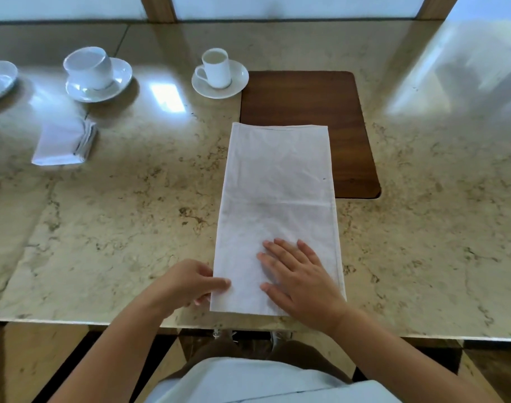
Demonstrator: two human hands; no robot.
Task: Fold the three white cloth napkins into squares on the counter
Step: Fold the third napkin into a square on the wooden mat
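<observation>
Napkin in work (277,216): a long white rectangle, lying flat on the marble tabletop (117,222) and running directly away from the grip. Its near short edge sits close to the tabletop's front edge; its far end overlaps a dark wooden board (306,97). A crosswise crease shows about halfway along.

Left hand (190,283): the grip is narrow, thumb and fingers pinching the napkin's near left corner. Right hand (300,274): flat, fingers spread, pressing the cloth just to the right of that pinch. It holds nothing.

Assessment: the step in hand appears to be the second fold, near end carried over to the far end to make a square. One folded napkin (63,144) lies well to the left and beyond the grip. A third is not identifiable in view, so progress beyond that cannot be confirmed.

Risks noted:
- Only one corner is pinched. If the lift starts from that corner alone, the near edge will likely skew and the layers will part, giving a crooked square.
- If the right palm keeps its weight on the cloth during the lift, wrinkles would be dragged in.
- The far end rests on the board and may slide on it, spoiling edge alignment.
- A cup on a saucer (219,74) stands just beyond the far left corner; an overshoot could knock it.
</observation>
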